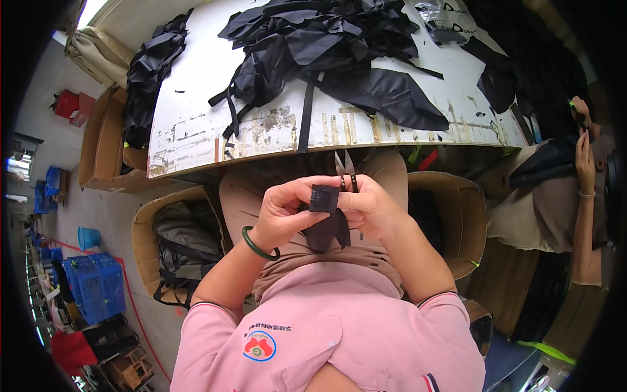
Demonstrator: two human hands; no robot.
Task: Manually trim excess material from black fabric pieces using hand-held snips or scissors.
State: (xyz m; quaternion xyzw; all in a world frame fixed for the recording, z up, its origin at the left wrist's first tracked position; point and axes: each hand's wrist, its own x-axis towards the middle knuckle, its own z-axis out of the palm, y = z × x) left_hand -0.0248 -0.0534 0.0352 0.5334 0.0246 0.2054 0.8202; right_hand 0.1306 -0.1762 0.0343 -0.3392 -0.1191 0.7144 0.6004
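Above my lap, my left hand (285, 208) is closed, its thumb and fingers pinching a small black fabric piece (324, 198) with a folded, stitched end. The rest of that piece hangs down between my hands. My right hand (373, 206) is closed round a small pair of scissors (347, 164), whose blades point away from me toward the table edge. Its thumb and fingertips also touch the right side of the fabric. The scissors' handles are partly hidden by my fingers.
A heap of black cut fabric (320, 39) covers much of the white worktable (189, 124). Cardboard boxes stand on both sides of my legs, the left box (145, 242) holding a grey-black bag (186, 238). At right, a co-worker's hands (583, 140) hold something dark.
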